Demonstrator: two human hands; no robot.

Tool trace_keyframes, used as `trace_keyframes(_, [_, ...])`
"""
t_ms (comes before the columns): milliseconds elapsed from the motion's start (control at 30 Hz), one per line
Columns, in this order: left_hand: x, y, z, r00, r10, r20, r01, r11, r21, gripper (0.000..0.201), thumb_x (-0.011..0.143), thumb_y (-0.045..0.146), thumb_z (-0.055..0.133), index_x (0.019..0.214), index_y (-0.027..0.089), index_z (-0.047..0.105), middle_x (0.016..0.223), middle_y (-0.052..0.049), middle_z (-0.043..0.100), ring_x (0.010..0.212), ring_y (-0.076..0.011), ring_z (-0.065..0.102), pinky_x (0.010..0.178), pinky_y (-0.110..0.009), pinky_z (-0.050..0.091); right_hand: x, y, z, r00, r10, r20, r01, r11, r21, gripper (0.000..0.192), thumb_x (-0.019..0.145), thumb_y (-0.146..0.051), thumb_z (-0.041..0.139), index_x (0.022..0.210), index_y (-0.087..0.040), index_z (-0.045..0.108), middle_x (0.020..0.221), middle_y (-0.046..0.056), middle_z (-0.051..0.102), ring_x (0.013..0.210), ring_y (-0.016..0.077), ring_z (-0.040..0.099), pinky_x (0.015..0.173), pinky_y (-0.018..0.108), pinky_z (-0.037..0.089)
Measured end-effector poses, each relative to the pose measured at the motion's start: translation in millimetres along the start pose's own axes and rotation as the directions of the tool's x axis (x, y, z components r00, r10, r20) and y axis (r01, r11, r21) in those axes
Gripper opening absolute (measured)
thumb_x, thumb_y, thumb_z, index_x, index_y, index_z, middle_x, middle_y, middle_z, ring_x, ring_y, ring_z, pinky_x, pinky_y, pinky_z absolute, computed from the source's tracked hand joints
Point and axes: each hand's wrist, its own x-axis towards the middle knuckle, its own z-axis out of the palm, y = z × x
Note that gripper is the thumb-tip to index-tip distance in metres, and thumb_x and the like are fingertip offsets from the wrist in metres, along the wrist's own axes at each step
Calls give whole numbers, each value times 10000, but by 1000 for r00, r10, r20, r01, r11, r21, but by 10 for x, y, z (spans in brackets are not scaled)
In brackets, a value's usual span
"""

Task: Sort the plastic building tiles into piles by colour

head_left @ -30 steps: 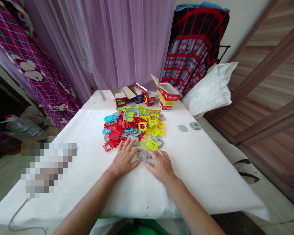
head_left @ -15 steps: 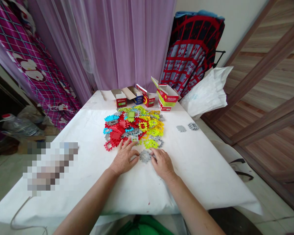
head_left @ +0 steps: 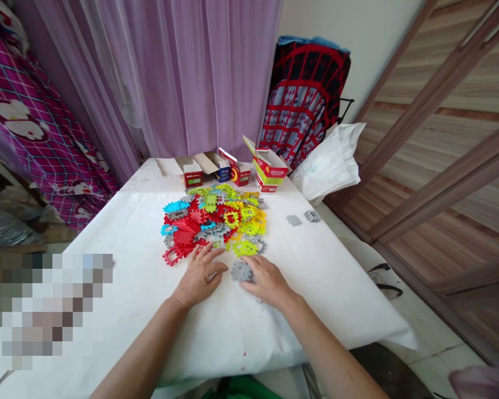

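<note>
1. Head view, right hand: grip pinching a grey piece between thumb and fingers; the palm faces inward.
2. Head view, grey piece: toothed edges, held near the middle of the near tabletop, just in front of the pile. Whether it is one layer or several, we cannot tell.
3. Head view, left hand: grip spread, holding nothing that we can see; fingertips at the near edge of the pile, thumb side turned toward the grey piece.
4. Head view, pile: red, blue, grey, green and yellow pieces, overlapping.
5. Head view, right of the pile: one flat grey tile, with a grey block just beside it.
6. Head view, behind the pile: a row of open cartons, among them a red-and-yellow box.
7. Handling note: we would pinch by opposite edges, leave the teeth uncovered, steady the free side with the left fingertips, and press lightly, since thin teeth could slip or bend.
</note>
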Motion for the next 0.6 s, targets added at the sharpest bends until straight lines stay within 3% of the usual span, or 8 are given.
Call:
trace_keyframes(133, [8,-82,45,995,-34,-91,33,999,-8,278,848,209,479,979,301,707,1305,-28,624,1338,-298,420,1093,-596,286,-13,360,-281,1000,-11,20,11,1000,26,627,729,-163,612,1340,-194,474,1257,90,590,1153,211,557,984,333,444])
trace_keyframes(267, [18,-164,86,988,-26,-150,25,1000,-7,261,868,266,464,964,284,705,1253,-45,657,1282,-297,488,1050,-562,368,-31,1102,-655,990,130,-62,-131,991,-7,668,706,-147,600,1352,-235,453,1234,80,584,1046,199,606,884,313,486])
trace_keyframes(433, [20,-253,135,980,22,-198,-15,999,38,243,877,325,473,958,293,700,1215,-39,678,1228,-292,541,1012,-534,420,90,2038,-1150,939,308,-152,-332,927,-176,663,693,-122,602,1337,-199,467,1226,117,586,987,229,622,858,339,487])
trace_keyframes(600, [42,-307,161,970,87,-227,-62,991,116,221,869,357,509,970,296,695,1188,-36,690,1189,-291,569,963,-498,471,373,2526,-1423,928,346,-135,-371,887,-275,663,682,-69,591,1328,-175,491,1275,133,573,1127,258,578,910,317,462])
